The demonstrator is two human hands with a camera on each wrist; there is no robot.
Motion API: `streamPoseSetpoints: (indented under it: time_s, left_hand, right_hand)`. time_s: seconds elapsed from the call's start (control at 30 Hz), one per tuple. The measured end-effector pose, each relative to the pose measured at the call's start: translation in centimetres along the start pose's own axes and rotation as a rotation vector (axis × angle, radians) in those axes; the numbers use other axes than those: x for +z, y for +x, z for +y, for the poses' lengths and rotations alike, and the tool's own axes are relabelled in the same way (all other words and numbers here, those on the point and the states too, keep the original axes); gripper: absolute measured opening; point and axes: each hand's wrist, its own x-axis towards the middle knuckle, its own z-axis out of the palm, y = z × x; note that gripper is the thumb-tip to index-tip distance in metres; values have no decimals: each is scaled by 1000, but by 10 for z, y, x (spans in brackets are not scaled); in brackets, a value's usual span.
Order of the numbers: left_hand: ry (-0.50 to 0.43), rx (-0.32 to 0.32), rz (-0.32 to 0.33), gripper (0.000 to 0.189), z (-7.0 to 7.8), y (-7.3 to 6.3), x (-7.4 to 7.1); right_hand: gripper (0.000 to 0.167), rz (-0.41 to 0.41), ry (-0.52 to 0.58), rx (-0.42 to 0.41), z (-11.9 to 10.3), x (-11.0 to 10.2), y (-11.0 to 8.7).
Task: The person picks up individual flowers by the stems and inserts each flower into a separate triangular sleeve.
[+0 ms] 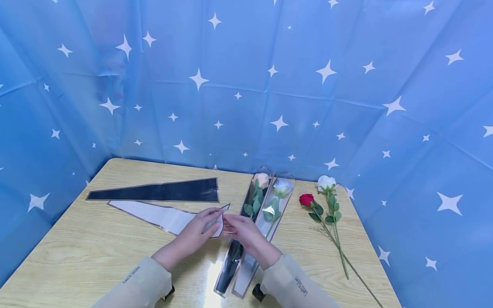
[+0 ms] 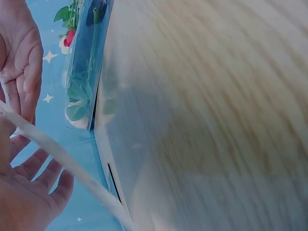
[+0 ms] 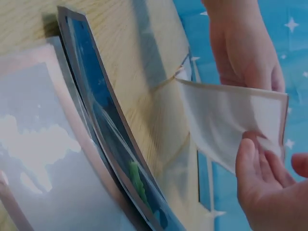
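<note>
White sleeve (image 1: 175, 219) has its wide end up off the table (image 1: 96, 252), taper trailing left; left hand (image 1: 198, 229) pinches that end, thumb nearside; right hand (image 1: 246, 231) is unclenched, fingers loosely extended, tips at the same end; right wrist view shows the end's smooth, bowed pale face and thin brown border; left wrist view gets it edge-on, a pale strip, plus the right palm; only head gives the whole flat black sleeve (image 1: 181, 190) and full stems on the loose red rose (image 1: 307, 199) and white rose (image 1: 326, 183); black pack (image 1: 225, 276) and white pack (image 1: 242, 280) are long, tapered, glossy film; table is woodgrain.
</note>
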Motion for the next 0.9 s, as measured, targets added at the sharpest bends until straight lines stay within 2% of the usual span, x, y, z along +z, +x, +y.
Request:
streamPoseSetpoints:
  time_s: [0.27,0.57,0.7,0.9]
  left_hand:
    - [-13,12,-2,44,6,0,1]
    - [14,12,62,37,7,2,3]
    - [25,29,94,35,7,2,3]
    - [58,48,134,30,6,2,3]
  right_hand:
    - [41,18,52,-21,4,0,0]
    - [38,18,103,-27,7,1,1]
    - [35,39,82,-28,7,1,1]
    - [35,109,-26,-48,6,1,-1]
